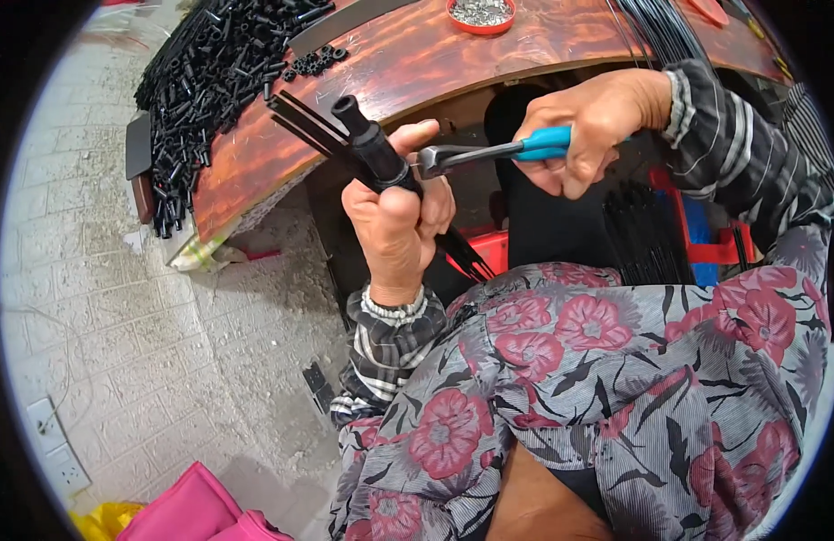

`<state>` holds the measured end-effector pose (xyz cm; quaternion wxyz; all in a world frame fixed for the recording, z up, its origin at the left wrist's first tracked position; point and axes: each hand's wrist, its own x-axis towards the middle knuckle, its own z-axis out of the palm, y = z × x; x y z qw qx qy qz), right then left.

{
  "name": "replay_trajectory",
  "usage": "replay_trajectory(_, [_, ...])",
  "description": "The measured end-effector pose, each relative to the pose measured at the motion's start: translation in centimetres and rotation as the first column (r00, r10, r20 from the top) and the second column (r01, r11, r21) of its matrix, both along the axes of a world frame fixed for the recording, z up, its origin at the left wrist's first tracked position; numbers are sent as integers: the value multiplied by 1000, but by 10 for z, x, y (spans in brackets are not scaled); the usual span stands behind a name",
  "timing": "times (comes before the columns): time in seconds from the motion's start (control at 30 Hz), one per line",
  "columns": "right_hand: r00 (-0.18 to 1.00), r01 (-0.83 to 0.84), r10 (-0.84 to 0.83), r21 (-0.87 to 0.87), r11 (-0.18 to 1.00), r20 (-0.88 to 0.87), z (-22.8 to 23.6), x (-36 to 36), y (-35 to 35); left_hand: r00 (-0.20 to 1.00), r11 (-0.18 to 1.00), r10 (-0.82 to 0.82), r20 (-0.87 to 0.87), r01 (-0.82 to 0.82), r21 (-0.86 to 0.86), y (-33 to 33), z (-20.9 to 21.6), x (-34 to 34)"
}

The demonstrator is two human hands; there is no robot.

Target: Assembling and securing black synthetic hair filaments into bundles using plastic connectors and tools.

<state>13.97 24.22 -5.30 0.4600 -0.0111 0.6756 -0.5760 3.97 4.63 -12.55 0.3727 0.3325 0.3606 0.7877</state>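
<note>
My left hand (pixel 388 224) is closed around a black tubular part (pixel 370 147) with a ringed, narrower top end, held tilted up and to the left. Thin black rods (pixel 307 124) run alongside it; more rod ends stick out below the fist. In my right hand (pixel 593 122) is a pair of pincers (pixel 545 142) with blue handles, the fingers wrapped round them. The metal head of the pincers reaches left to the side of the black part, close by my left fingers. Whether the jaws grip anything there is too small to tell.
A curved wood-grain table (pixel 408 63) carries a large heap of black plastic pieces (pixel 228 81) at its left. Behind lies a red dish (pixel 482 18) of small metal bits, with thin dark rods (pixel 659 32) to its right. Bundled black rods (pixel 647 239) stand near a red frame (pixel 719 251).
</note>
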Motion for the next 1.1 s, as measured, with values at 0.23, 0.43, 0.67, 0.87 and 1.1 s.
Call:
replay_trajectory(0.23, [686,483,-42,412,772,-726,-10,11,-27,986,960,111,121,-74,-270,4,13,-6])
replay_trajectory(0.43, [416,715,220,467,520,-882,-40,7,-42,979,953,167,121,-129,-274,10,9,-17])
replay_trajectory(0.67, [246,868,431,395,300,-868,-64,1,-50,972,957,185,146,-144,-251,8,6,-16])
replay_trajectory(0.87, [221,883,390,353,309,-894,-73,0,-53,974,962,178,141,-141,-234,7,6,-15])
replay_trajectory(1.1, [164,907,294,262,331,-942,-74,-9,-53,970,958,195,144,-157,-241,9,6,-21])
